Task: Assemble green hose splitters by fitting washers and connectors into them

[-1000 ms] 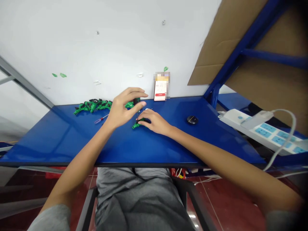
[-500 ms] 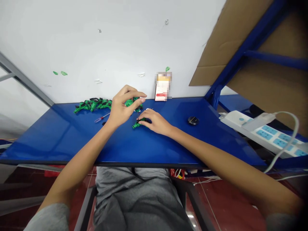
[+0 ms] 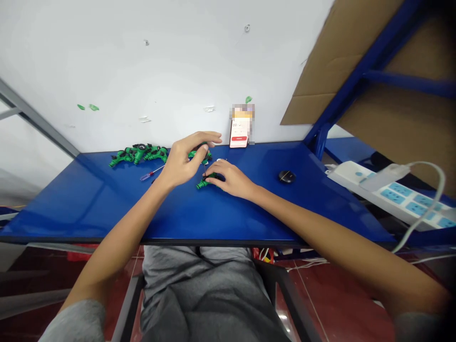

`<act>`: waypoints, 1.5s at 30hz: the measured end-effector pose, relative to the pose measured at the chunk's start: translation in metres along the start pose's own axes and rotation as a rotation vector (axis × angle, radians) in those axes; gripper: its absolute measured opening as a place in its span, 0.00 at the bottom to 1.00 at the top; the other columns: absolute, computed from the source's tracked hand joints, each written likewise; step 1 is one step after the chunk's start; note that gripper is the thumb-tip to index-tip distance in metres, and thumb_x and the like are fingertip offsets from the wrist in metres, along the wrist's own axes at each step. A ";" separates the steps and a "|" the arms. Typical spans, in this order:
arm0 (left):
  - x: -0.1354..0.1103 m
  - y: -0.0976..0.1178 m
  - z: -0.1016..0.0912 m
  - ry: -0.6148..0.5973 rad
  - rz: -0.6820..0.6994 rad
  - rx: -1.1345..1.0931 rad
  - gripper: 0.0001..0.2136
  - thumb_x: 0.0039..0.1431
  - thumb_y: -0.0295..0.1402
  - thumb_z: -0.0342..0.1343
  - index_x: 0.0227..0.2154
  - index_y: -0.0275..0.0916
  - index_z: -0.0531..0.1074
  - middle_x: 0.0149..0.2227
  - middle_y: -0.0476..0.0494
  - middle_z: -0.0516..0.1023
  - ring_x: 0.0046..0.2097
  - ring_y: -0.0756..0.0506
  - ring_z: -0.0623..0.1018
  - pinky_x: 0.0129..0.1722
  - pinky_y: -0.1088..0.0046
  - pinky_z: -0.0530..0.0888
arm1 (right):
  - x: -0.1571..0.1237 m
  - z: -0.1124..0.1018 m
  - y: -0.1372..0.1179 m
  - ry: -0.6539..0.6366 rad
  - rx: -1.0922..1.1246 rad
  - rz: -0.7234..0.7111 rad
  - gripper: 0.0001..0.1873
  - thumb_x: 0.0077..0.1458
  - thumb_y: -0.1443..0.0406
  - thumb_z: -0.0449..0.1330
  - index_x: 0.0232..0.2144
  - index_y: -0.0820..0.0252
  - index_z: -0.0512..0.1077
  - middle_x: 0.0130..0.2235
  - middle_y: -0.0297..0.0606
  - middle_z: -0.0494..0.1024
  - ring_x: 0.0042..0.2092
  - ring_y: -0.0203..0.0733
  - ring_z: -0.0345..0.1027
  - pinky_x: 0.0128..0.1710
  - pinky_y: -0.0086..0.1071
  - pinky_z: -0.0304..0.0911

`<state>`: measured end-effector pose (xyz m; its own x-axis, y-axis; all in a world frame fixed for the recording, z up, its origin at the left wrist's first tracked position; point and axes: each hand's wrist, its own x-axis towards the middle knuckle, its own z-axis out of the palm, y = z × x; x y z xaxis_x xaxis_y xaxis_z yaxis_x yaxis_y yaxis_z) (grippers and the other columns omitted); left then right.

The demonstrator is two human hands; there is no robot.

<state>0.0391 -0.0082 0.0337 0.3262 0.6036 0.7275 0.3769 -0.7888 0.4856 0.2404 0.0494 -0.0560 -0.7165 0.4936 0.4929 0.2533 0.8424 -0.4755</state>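
Observation:
My left hand (image 3: 183, 160) is closed round the green handle of a screwdriver (image 3: 200, 153), held upright with its thin shaft pointing down. The tip meets a small green plastic part (image 3: 204, 183) lying on the blue table (image 3: 107, 204). My right hand (image 3: 230, 178) pins that part down with pinched fingers, just right of the shaft. Both hands work close together at the middle of the table, near its far edge.
A heap of several green parts (image 3: 138, 154) lies at the back left, with a small red-handled screwdriver (image 3: 148, 175) beside it. A phone (image 3: 239, 133) leans on the wall. A black round object (image 3: 286, 176) sits right. A white power strip (image 3: 392, 192) lies by the blue shelf frame (image 3: 320, 133).
My left hand has sunk a little and its fingers have shifted round the screwdriver handle. The right hand and the green part have stayed where they were.

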 end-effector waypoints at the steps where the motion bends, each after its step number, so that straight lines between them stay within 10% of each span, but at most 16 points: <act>1: 0.001 -0.001 0.000 0.018 0.014 0.035 0.15 0.76 0.46 0.57 0.50 0.44 0.84 0.53 0.39 0.84 0.50 0.43 0.83 0.48 0.64 0.81 | 0.000 0.000 0.000 0.003 0.005 -0.001 0.07 0.71 0.61 0.64 0.46 0.52 0.82 0.48 0.42 0.85 0.53 0.53 0.74 0.59 0.50 0.68; 7: -0.002 -0.005 0.006 0.126 0.016 0.075 0.15 0.73 0.48 0.61 0.56 0.50 0.83 0.42 0.45 0.82 0.44 0.45 0.82 0.45 0.65 0.81 | -0.001 0.000 0.000 0.009 0.007 -0.014 0.07 0.71 0.60 0.64 0.45 0.52 0.82 0.47 0.41 0.85 0.53 0.54 0.74 0.60 0.52 0.67; 17: 0.000 -0.006 -0.001 -0.010 -0.023 -0.056 0.21 0.77 0.52 0.53 0.59 0.47 0.80 0.56 0.38 0.84 0.54 0.40 0.84 0.52 0.60 0.83 | -0.001 0.000 0.000 0.011 0.006 -0.030 0.07 0.71 0.61 0.64 0.46 0.54 0.82 0.47 0.42 0.85 0.52 0.54 0.74 0.59 0.50 0.68; 36: 0.000 -0.001 0.008 0.155 -0.017 0.064 0.15 0.69 0.50 0.65 0.47 0.45 0.85 0.47 0.42 0.86 0.48 0.44 0.84 0.46 0.67 0.82 | 0.000 0.001 0.001 0.017 -0.006 -0.035 0.07 0.71 0.61 0.64 0.45 0.54 0.82 0.47 0.42 0.85 0.53 0.54 0.74 0.59 0.49 0.67; 45: -0.006 0.000 0.010 0.077 -0.053 -0.099 0.19 0.76 0.50 0.55 0.53 0.43 0.82 0.52 0.38 0.85 0.51 0.42 0.86 0.47 0.66 0.84 | 0.000 0.000 -0.001 0.002 -0.014 -0.033 0.07 0.71 0.62 0.64 0.46 0.54 0.82 0.47 0.42 0.85 0.53 0.54 0.75 0.60 0.49 0.66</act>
<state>0.0456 -0.0107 0.0247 0.2393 0.6368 0.7329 0.3033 -0.7661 0.5666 0.2407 0.0488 -0.0553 -0.7236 0.4660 0.5092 0.2389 0.8612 -0.4487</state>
